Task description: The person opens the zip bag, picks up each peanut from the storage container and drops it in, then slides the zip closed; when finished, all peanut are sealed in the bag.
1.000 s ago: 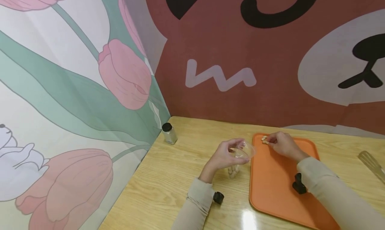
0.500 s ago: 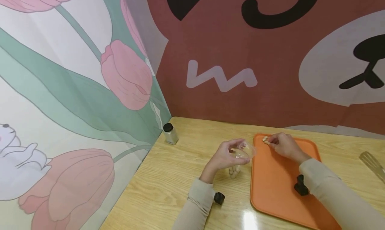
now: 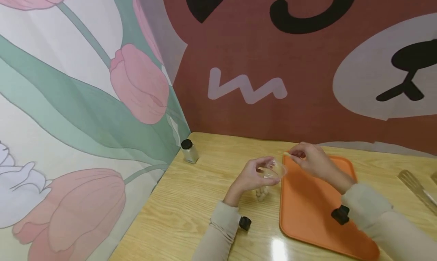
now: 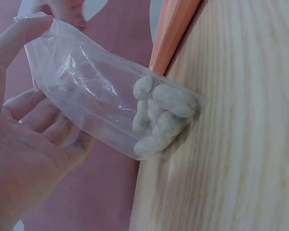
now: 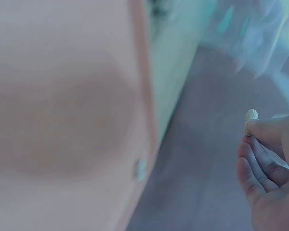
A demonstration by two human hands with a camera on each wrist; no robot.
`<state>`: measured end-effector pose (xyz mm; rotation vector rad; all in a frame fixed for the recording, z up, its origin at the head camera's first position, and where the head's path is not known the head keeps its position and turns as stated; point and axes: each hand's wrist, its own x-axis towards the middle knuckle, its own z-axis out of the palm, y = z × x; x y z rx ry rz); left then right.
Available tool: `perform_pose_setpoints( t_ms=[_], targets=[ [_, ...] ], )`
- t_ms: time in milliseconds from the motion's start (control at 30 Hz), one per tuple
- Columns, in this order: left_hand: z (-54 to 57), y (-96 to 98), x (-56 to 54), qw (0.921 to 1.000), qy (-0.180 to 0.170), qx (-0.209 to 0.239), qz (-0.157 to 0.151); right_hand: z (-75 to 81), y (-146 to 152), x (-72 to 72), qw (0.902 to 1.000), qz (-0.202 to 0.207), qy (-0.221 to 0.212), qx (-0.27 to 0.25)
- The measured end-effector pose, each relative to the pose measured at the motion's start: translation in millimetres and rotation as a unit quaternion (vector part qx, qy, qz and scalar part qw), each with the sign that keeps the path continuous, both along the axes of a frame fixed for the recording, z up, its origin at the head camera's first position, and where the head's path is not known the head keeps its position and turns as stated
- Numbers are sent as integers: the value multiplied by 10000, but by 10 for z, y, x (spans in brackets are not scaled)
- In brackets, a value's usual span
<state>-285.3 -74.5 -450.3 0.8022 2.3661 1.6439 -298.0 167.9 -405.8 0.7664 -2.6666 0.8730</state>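
My left hand [image 3: 250, 176] holds a clear plastic bag [image 4: 82, 67] by its spread mouth, thumb on one side and fingers on the other. Several unshelled peanuts [image 4: 164, 110] lie in the bag's bottom, which is right at the wooden table. Thumb and fingertips of my right hand [image 3: 316, 165] pinch one peanut [image 5: 251, 116] above the far left corner of the orange tray [image 3: 300, 211], to the right of the bag's mouth. A small blurred pale piece [image 5: 141, 169] lies near the tray's edge in the right wrist view; in the head view it is hidden.
A small jar [image 3: 190, 151] with a black lid stands at the table's back left corner. On the right lies a slotted turner [image 3: 411, 180]. Printed cloth walls rise behind and to the left of the wooden table [image 3: 177, 200].
My right hand has lifted a peanut from the tray's far end and moved left with it towards the bag. The left hand keeps holding the bag in about the same place.
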Motion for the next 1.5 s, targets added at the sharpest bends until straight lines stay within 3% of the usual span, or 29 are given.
perform_pose_setpoints(
  t_ms=[167, 367, 733, 967, 1100, 1233, 1367, 1500],
  targets=[
    [11, -5, 5, 10000, 28, -57, -60, 116, -163, 187, 9982, 402, 430, -82],
    [1, 7, -7, 9997, 169, -144, -72, 127, -217, 322, 9943, 607, 870, -147],
    [-12, 14, -5, 9997, 194, -140, -90, 150, -256, 367, 9947, 659, 761, -205],
    [-6, 22, -6, 9995, 252, -112, -130, 156, -259, 355, 9937, 676, 894, 43],
    [-10, 25, -6, 9996, 263, -94, -83, 181, -205, 279, 9963, 521, 650, 230],
    [-6, 19, -5, 9997, 233, -85, -39, 129, -67, 89, 9974, 243, 439, 513],
    [-8, 16, -11, 9997, 233, -53, -29, -31, 75, -145, 9966, 25, 342, 744],
    [-9, 33, -7, 9997, 206, -10, -87, -211, 159, -334, 9958, 71, 114, 908]
  ],
)
